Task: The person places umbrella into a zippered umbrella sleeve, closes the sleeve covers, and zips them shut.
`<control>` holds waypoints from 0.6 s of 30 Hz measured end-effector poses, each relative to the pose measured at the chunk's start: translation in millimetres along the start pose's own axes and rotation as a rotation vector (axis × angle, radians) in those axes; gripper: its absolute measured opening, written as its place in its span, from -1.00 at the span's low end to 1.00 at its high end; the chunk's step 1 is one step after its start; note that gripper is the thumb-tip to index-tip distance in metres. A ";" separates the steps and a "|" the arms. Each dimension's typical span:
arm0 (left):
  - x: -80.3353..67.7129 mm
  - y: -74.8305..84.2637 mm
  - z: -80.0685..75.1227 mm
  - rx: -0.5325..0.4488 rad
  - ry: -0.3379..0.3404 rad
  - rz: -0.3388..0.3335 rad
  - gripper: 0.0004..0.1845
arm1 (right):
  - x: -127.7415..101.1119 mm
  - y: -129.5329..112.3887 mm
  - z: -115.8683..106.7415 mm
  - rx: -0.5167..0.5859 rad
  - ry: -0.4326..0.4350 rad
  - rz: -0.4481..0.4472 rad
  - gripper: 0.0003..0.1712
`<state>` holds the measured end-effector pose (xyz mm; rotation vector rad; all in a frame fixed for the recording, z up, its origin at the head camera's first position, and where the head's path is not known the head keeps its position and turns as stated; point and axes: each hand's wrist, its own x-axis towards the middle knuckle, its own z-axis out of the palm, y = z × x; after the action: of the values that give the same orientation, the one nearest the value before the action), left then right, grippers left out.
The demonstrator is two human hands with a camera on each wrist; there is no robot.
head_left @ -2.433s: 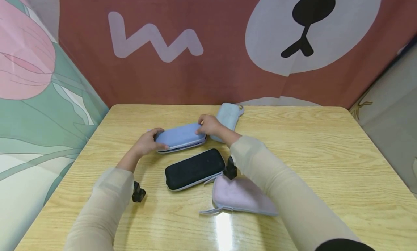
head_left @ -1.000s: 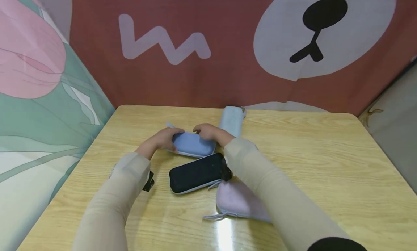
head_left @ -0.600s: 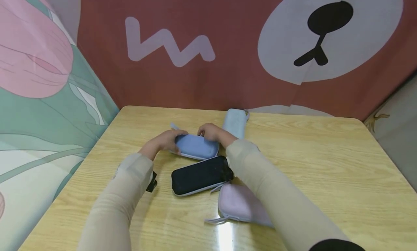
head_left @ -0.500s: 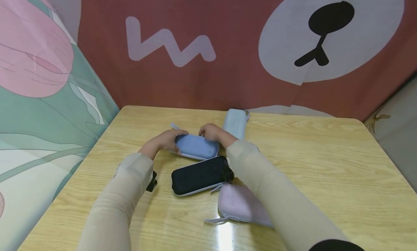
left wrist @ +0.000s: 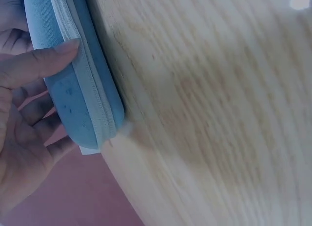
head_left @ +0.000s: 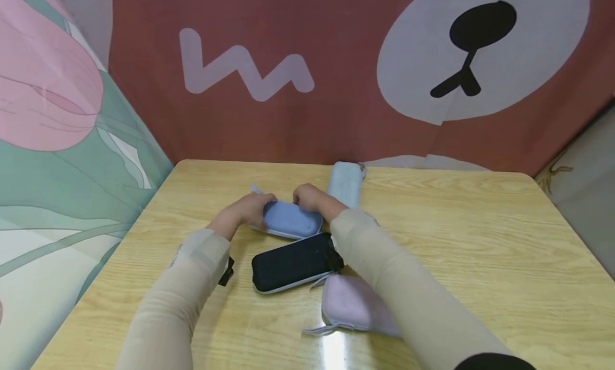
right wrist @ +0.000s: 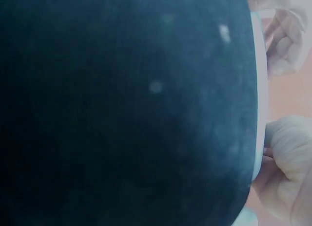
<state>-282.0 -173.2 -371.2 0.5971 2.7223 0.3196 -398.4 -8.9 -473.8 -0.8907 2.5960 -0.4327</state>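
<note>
I judge I'm mid-handling the blue case [head_left: 291, 219], which lies on the desk [head_left: 480, 242] just behind the black case [head_left: 294, 261], left hand [head_left: 245, 212] and right hand [head_left: 309, 198] gripping its ends; next calls for steady hold.

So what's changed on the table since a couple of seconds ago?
The blue case was turned: it lay tilted up to the right, now it angles down to the right, closer to the black case. The left hand and right hand still grip its ends. Black case, pink pouch and pale blue pouch stayed put.
</note>
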 end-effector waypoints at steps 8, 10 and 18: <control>3.8 5.0 -1.2 0.064 -0.055 0.032 -0.41 | -52.7 -48.0 -37.1 -0.031 -0.024 0.000 -0.73; 3.8 5.5 -1.9 0.050 -0.066 0.016 -0.36 | -41.7 -35.9 -28.4 -0.033 0.017 -0.045 -0.73; 2.9 0.2 4.8 -0.008 -0.008 0.034 -0.20 | -4.0 4.2 4.1 -0.091 0.124 -0.111 -0.70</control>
<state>-282.7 -171.1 -376.3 0.6417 2.7047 0.3362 -395.9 -3.9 -478.1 -1.0743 2.7064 -0.4145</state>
